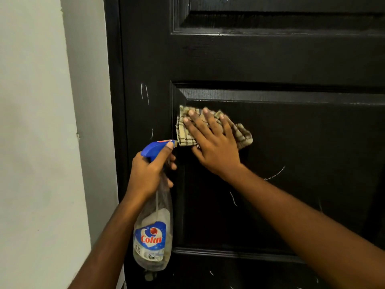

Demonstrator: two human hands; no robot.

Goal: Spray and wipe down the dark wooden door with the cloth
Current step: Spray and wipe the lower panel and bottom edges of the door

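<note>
The right hand (214, 142) presses a checked cloth (242, 135) flat on the dark door (270, 59); the left hand (149, 172) grips a spray bottle (153, 236).

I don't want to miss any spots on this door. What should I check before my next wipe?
1. The cloth is pressed flat on the door by the right hand: ok.
2. The spray bottle is gripped by the left hand: ok.
3. The nozzle points towards the door: ok.
4. The white marks left of the panel are wiped off: not ok, they show.
5. There is liquid left in the bottle: cannot tell.
</note>
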